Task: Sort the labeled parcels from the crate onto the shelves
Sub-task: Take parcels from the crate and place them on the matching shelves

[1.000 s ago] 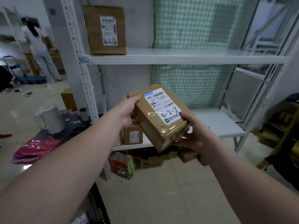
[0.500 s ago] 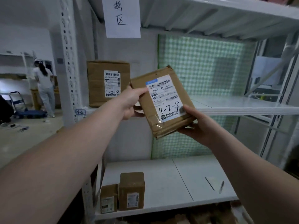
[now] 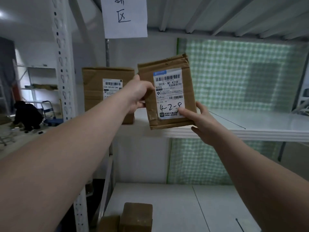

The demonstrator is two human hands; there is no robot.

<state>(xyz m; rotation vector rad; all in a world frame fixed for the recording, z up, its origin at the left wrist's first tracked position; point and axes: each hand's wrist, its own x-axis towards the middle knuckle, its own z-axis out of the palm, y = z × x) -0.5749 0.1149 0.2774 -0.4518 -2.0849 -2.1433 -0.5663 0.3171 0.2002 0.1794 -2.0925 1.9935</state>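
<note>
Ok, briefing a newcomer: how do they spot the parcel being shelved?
Find the white shelf under the paper sign. At its front, left hand and right hand hold the parcel upright. Unlike the bigger box beside it, its label is blue-topped.

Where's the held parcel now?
Head view, centre: the parcel is held by left hand and right hand over the middle shelf edge, right of the bigger box.
</note>
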